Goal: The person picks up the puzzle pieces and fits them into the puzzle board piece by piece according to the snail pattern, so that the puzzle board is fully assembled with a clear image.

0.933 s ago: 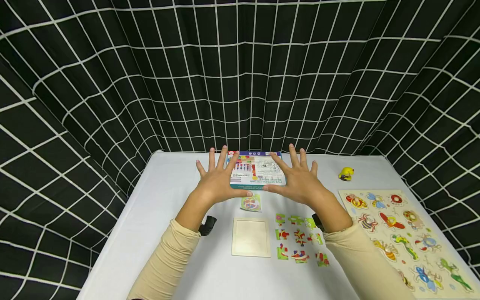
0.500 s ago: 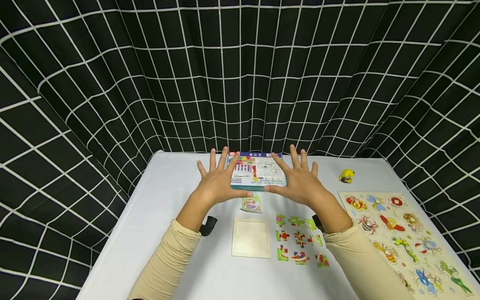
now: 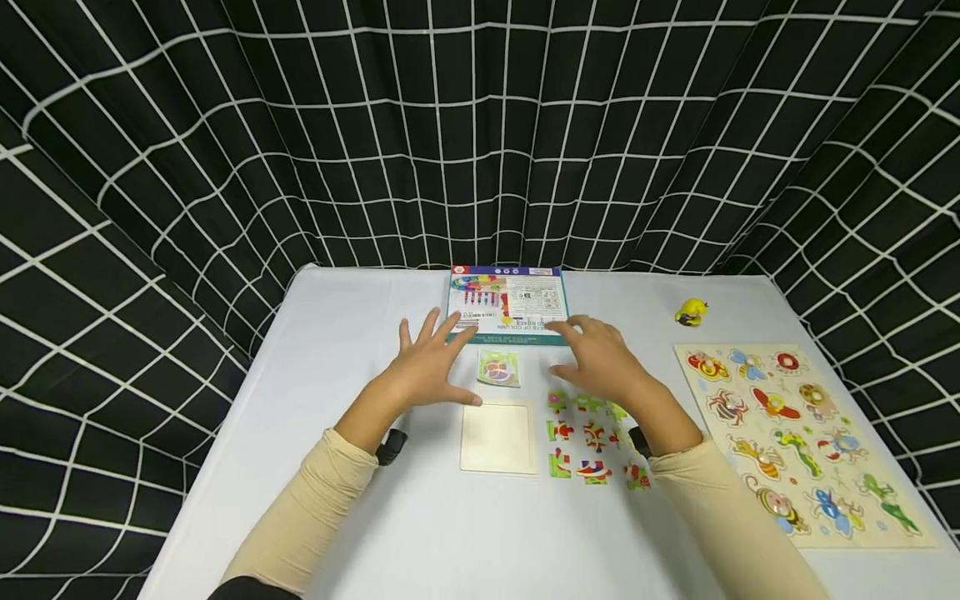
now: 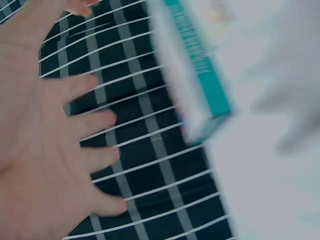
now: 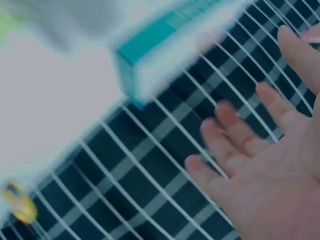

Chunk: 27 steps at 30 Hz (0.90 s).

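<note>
In the head view my left hand is held over the table with its fingers spread, the thumb tip overlapping the upper edge of a cream square puzzle tray. My right hand hovers above the loose puzzle pieces, fingers loosely bent and holding nothing. Several rows of these green and red pieces lie right of the tray. Behind the tray lies a small picture card. A flat box with a teal side stands beyond both hands. Both wrist views show empty palms, with the box blurred.
At the right lies a large cream board covered with colourful insect pictures. A small yellow duck toy sits behind it. Black curtains with a white grid surround the white table at the back and sides.
Both hands have come back from over the box, lower and nearer to me. The right hand's fingers went from widely spread to loosely bent. The head view has tilted slightly.
</note>
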Each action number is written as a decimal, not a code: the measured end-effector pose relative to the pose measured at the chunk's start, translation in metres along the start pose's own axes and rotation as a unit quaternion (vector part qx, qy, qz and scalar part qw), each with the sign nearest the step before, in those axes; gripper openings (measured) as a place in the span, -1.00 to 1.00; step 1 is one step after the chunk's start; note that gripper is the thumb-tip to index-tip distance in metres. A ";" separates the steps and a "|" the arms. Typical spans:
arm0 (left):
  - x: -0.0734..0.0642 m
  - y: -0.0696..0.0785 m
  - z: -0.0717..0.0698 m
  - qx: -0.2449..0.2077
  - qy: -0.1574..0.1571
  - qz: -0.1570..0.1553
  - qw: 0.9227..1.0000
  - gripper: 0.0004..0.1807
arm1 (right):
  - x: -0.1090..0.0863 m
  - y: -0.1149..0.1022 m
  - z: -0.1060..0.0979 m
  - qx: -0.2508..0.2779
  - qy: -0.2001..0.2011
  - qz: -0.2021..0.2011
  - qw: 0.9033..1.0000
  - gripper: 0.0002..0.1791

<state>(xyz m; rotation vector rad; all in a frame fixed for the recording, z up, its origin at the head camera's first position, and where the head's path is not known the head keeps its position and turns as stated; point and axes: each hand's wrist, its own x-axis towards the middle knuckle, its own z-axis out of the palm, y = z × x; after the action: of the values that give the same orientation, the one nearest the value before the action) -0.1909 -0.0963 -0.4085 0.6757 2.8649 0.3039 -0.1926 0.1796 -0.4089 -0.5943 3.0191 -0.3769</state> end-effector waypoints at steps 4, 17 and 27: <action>-0.019 -0.016 0.035 -0.027 -0.086 0.006 0.996 0.21 | -0.002 0.006 0.035 -0.009 -0.024 -0.031 0.999 -0.54; -0.029 -0.024 0.078 -0.044 -0.101 0.028 0.994 0.20 | -0.011 0.017 0.062 -0.011 -0.023 -0.029 0.999 -0.69; -0.021 -0.025 0.084 -0.044 -0.118 0.018 0.992 0.20 | -0.008 0.004 0.070 -0.004 0.002 -0.046 0.999 -0.69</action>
<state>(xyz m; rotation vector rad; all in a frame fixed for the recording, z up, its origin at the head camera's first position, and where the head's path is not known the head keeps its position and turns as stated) -0.1641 -0.1145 -0.4929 0.6971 2.6020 0.3284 -0.1805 0.1702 -0.4779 -0.7348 3.0050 -0.3704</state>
